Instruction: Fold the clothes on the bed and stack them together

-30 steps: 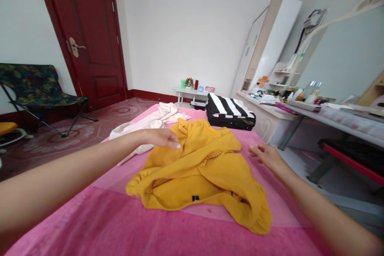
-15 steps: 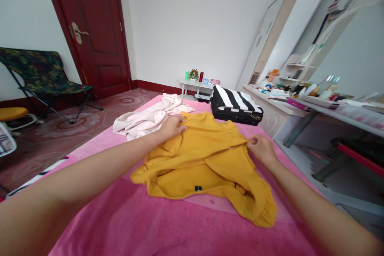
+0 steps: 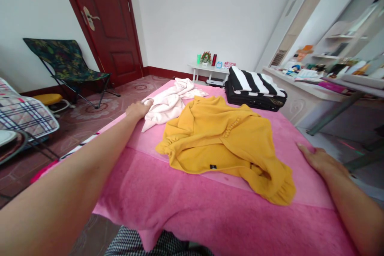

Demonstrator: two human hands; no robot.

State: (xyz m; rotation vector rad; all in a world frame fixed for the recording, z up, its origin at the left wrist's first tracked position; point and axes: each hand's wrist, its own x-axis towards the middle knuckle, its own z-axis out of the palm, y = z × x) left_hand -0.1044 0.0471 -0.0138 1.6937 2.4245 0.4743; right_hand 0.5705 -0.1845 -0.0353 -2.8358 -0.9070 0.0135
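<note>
A crumpled mustard-yellow garment (image 3: 228,140) lies in the middle of a pink bedspread (image 3: 186,200). Behind it at the left lies a pale pink garment (image 3: 169,104). My left hand (image 3: 138,109) reaches far forward to the near edge of the pale pink garment, fingers curled against the cloth. My right hand (image 3: 319,159) rests palm down on the bedspread at the right edge, fingers spread, apart from the yellow garment.
A folded black-and-white striped pile (image 3: 255,88) sits at the bed's far right. Beyond are a small white table (image 3: 207,69) with small items, a red door (image 3: 105,24), a folding chair (image 3: 69,66) at left and a cluttered desk (image 3: 318,84) at right.
Both hands let go of the yellow garment. The left hand moved left to the pale pink garment; the right hand drew back to the bed's right edge. The view shifted left.
</note>
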